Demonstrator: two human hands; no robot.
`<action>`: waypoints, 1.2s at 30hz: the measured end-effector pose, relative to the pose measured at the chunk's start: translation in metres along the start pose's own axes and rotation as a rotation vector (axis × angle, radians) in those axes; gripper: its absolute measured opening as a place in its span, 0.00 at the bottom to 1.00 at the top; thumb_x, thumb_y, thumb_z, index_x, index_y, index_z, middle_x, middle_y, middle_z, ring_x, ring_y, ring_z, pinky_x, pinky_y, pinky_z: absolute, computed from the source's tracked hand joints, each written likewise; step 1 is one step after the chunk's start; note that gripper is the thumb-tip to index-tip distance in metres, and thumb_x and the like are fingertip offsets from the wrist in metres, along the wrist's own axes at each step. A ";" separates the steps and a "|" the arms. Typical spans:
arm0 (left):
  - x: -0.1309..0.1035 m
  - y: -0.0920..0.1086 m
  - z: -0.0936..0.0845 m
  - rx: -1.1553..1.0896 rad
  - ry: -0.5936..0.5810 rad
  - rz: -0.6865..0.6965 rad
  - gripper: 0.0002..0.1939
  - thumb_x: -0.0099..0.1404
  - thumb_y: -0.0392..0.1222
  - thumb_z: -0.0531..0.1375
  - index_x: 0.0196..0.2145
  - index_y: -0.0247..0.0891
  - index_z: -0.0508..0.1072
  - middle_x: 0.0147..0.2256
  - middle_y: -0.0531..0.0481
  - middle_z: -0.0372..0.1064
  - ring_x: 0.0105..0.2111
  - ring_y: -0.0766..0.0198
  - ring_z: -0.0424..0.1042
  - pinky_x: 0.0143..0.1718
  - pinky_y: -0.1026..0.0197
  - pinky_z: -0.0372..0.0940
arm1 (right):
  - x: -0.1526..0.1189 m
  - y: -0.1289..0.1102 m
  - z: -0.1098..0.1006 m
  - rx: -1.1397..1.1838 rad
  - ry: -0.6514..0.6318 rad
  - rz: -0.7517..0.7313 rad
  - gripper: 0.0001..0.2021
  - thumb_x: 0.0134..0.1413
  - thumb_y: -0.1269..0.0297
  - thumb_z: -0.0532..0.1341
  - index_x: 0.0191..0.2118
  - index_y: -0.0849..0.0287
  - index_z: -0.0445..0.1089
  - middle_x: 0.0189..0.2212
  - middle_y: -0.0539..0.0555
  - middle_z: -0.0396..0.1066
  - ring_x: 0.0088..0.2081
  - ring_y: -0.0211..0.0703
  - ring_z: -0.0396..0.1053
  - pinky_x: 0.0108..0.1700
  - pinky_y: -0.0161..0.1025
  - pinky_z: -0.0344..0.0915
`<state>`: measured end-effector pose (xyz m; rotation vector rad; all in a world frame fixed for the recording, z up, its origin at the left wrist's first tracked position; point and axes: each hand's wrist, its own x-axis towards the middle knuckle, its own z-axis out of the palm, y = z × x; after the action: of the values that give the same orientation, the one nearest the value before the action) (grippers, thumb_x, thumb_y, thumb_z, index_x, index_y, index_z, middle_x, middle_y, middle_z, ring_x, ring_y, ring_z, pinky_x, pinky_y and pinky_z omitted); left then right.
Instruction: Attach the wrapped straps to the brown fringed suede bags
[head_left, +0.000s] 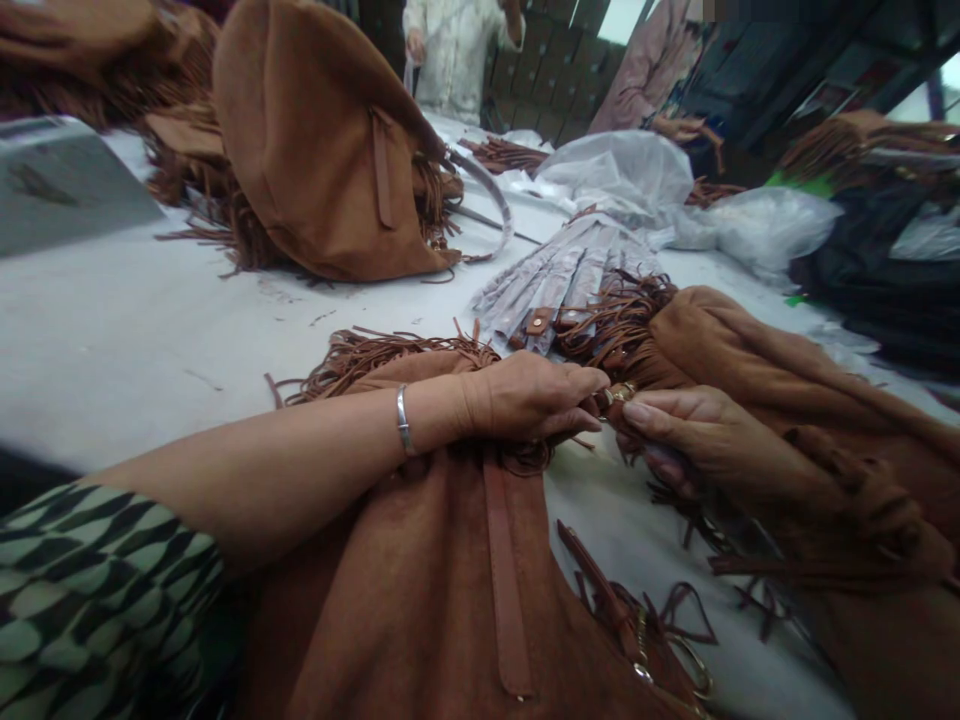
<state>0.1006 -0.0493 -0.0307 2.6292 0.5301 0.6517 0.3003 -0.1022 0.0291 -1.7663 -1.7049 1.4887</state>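
Observation:
A brown suede bag [420, 560] with fringe and a long flat leather strip lies in front of me. Over its fringed end reaches my left hand [536, 395], a silver bracelet on the wrist, fingers pinched at gold-coloured metal hardware [621, 393]. From the right, my right hand [694, 425] grips the brown strap end by that same hardware between thumb and finger. The two hands almost meet there, and the exact part inside the left fingers is hidden. Below them lies a strap [600, 580] with gold rings.
Another brown bag [315, 150] stands at the back left. Plastic-wrapped straps [555, 270] are fanned out on the white table [247, 350]. More brown suede [750, 340] lies at right, with clear plastic bags [622, 170] behind. Two people stand across the table.

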 end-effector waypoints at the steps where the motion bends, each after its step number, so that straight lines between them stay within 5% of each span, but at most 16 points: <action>1: 0.001 -0.001 0.001 0.021 0.009 -0.012 0.13 0.69 0.45 0.54 0.44 0.33 0.64 0.41 0.44 0.72 0.39 0.60 0.73 0.37 0.63 0.64 | 0.000 0.003 0.008 0.028 0.053 -0.006 0.25 0.44 0.38 0.61 0.25 0.60 0.66 0.12 0.45 0.57 0.11 0.28 0.51 0.13 0.26 0.48; 6: 0.001 -0.006 0.002 -0.005 0.021 -0.010 0.11 0.67 0.43 0.56 0.43 0.33 0.65 0.41 0.43 0.72 0.41 0.60 0.73 0.39 0.63 0.65 | -0.006 0.017 0.040 0.165 0.294 0.017 0.21 0.51 0.42 0.57 0.29 0.59 0.65 0.13 0.46 0.61 0.12 0.29 0.54 0.12 0.26 0.49; 10: -0.002 -0.005 0.000 -0.124 0.016 0.056 0.17 0.66 0.40 0.57 0.50 0.33 0.61 0.41 0.44 0.72 0.40 0.64 0.74 0.40 0.65 0.64 | -0.012 0.012 0.034 0.111 0.201 0.026 0.20 0.51 0.44 0.58 0.28 0.60 0.66 0.13 0.45 0.60 0.11 0.30 0.55 0.12 0.27 0.52; 19: -0.008 0.000 -0.002 -0.010 0.023 -0.030 0.18 0.66 0.42 0.55 0.52 0.35 0.63 0.42 0.45 0.72 0.41 0.61 0.74 0.40 0.64 0.65 | -0.009 0.000 0.041 0.160 0.181 -0.042 0.17 0.62 0.54 0.50 0.29 0.62 0.64 0.11 0.43 0.59 0.09 0.28 0.52 0.11 0.24 0.48; 24: -0.007 0.010 0.007 0.092 0.121 -0.068 0.24 0.66 0.44 0.51 0.59 0.38 0.58 0.47 0.43 0.68 0.43 0.56 0.72 0.43 0.58 0.67 | -0.015 -0.022 0.035 0.130 0.182 0.018 0.14 0.63 0.65 0.50 0.27 0.61 0.63 0.11 0.44 0.60 0.09 0.31 0.55 0.12 0.27 0.53; 27: -0.007 0.008 0.004 0.098 0.216 -0.167 0.23 0.67 0.43 0.48 0.58 0.36 0.59 0.51 0.42 0.67 0.49 0.50 0.69 0.50 0.50 0.65 | -0.011 -0.047 0.031 0.077 0.140 0.001 0.16 0.63 0.62 0.52 0.25 0.62 0.63 0.13 0.46 0.63 0.13 0.32 0.59 0.17 0.29 0.58; 30: -0.010 0.000 0.000 0.002 0.254 -0.171 0.21 0.69 0.45 0.45 0.58 0.41 0.58 0.58 0.48 0.62 0.58 0.53 0.62 0.60 0.48 0.56 | -0.009 -0.063 0.027 -0.176 0.134 -0.186 0.17 0.61 0.58 0.57 0.23 0.63 0.64 0.17 0.47 0.64 0.19 0.32 0.62 0.23 0.28 0.58; 33: -0.008 -0.007 0.003 -0.031 0.239 -0.182 0.23 0.69 0.47 0.44 0.59 0.40 0.57 0.60 0.48 0.60 0.59 0.54 0.60 0.61 0.49 0.54 | -0.020 -0.052 0.020 -0.280 0.172 -0.395 0.10 0.54 0.60 0.64 0.29 0.62 0.68 0.23 0.45 0.66 0.28 0.34 0.65 0.28 0.27 0.58; 36: 0.000 -0.009 0.011 0.046 0.214 -0.239 0.27 0.66 0.47 0.46 0.59 0.30 0.58 0.57 0.37 0.63 0.56 0.51 0.65 0.57 0.50 0.61 | -0.037 -0.020 0.016 -0.103 0.136 -0.248 0.11 0.47 0.62 0.68 0.31 0.60 0.67 0.22 0.44 0.64 0.25 0.32 0.63 0.25 0.27 0.56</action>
<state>0.1042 -0.0444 -0.0440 2.4962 0.9159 0.8553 0.2838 -0.1354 0.0548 -1.5936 -1.8796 1.1696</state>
